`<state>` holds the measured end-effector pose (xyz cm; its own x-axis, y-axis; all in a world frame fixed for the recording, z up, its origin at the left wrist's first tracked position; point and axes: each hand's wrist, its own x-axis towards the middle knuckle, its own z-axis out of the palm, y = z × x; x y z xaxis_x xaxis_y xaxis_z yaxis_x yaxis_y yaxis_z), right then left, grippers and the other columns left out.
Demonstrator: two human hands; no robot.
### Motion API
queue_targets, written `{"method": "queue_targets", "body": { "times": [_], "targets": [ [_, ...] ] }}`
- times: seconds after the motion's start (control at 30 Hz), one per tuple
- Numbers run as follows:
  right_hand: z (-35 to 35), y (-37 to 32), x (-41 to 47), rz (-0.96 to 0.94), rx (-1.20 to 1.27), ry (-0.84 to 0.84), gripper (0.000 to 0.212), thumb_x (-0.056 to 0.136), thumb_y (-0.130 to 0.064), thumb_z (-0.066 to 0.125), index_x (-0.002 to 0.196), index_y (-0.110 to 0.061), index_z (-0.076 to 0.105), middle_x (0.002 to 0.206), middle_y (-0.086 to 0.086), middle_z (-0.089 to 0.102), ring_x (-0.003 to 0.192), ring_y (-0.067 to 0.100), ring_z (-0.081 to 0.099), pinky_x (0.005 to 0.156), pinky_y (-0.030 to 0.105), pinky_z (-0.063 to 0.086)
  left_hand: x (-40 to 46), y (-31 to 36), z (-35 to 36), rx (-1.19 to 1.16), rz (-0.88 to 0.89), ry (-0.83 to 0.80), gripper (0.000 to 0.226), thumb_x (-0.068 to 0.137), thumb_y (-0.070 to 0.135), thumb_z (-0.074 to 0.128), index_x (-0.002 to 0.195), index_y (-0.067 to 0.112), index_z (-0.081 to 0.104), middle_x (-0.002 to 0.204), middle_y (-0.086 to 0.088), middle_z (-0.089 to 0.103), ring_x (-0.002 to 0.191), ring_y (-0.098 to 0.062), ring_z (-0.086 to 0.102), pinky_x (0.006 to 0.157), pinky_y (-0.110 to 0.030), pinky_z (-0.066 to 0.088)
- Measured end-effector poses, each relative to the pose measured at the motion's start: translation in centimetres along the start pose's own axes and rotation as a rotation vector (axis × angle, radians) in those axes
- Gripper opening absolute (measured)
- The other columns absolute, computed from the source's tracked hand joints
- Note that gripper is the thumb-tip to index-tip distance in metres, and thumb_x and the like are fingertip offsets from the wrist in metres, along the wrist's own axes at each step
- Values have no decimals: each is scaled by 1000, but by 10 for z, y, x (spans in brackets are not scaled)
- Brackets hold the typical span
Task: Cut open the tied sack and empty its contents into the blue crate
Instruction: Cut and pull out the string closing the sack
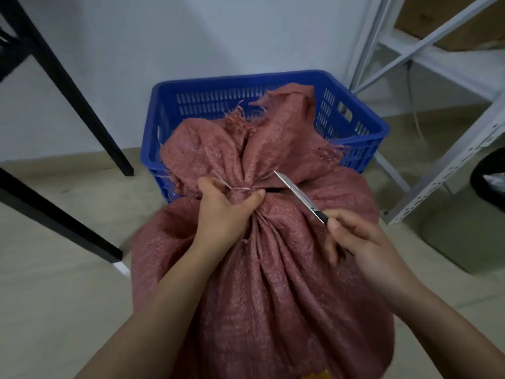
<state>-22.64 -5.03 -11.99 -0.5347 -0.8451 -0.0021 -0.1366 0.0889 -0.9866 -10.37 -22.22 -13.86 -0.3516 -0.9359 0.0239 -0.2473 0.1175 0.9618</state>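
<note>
The big red sack stands on the floor, just in front of the blue crate. Its floppy top leans back over the near edge of the crate. A thin string is tied tight around the neck of the sack.

The left hand has its grip closed around the neck, just under the string. The thumb is on one side and the fingers curl round the other, so the neck is bunched up and held firm.

The right hand has its grip closed on the dark handle of a knife. The long thin blade points up and to the left, toward the neck. Its tip is near the cloth just above the string, a little to the right of the knot. I cannot tell if the tip touches the cloth.

So the string lies to the left of the blade and a bit lower. The right hand is the one to cut, and it likely needs to bring the blade left and down to reach the string. The left fingers sit very close under that string, so the blade could nick them if it slips.

The sack is not yet cut open.
</note>
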Motion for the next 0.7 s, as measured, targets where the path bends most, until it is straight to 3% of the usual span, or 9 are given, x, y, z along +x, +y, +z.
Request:
{"method": "queue_targets", "body": {
  "times": [0.13,0.2,0.3,0.4,0.5,0.6,0.7],
  "targets": [
    [-14,-2,0,-114,12,86,20,96,-11,48,80,-8,59,54,0,56,52,6,49,56,11,40,-14,5,7,173,348,-223,67,77,36,73,121,27,24,90,-4,69,80,-18,69,81,-39,54],
    [-17,-4,3,-152,34,153,21,95,-11,50,75,-7,55,55,-3,56,53,4,49,57,10,41,-20,9,11,221,425,-370,74,79,36,68,134,40,17,92,-6,71,82,-20,70,84,-39,54],
    [-17,-7,4,-196,59,187,24,90,-24,52,73,-7,52,54,-4,54,53,3,48,58,11,40,-25,14,14,208,426,-508,76,81,32,66,138,47,18,89,-5,70,83,-20,69,87,-44,53],
    [-13,-8,4,-232,69,209,33,89,-32,48,73,-4,51,59,-4,58,58,6,50,61,12,41,-30,19,14,129,420,-598,78,82,21,70,141,40,24,108,0,66,97,-15,67,96,-43,50],
    [-11,-3,8,-212,153,229,38,94,-37,39,85,-4,55,92,-2,73,91,10,66,86,24,49,-36,24,15,112,403,-659,83,83,10,72,146,33,22,109,14,61,96,0,63,95,-25,48],
    [-9,-3,12,-135,274,188,35,92,-42,35,95,-13,52,117,0,69,116,10,60,103,34,44,-41,29,15,117,448,-684,86,83,7,72,148,29,21,124,21,50,100,13,53,95,-13,41],
    [-6,-4,11,-55,425,140,33,95,-41,31,107,-21,53,121,2,67,118,9,60,107,31,42,-44,35,15,100,472,-715,83,83,9,73,147,32,26,145,17,37,127,4,42,111,-28,36]
  ]
}}
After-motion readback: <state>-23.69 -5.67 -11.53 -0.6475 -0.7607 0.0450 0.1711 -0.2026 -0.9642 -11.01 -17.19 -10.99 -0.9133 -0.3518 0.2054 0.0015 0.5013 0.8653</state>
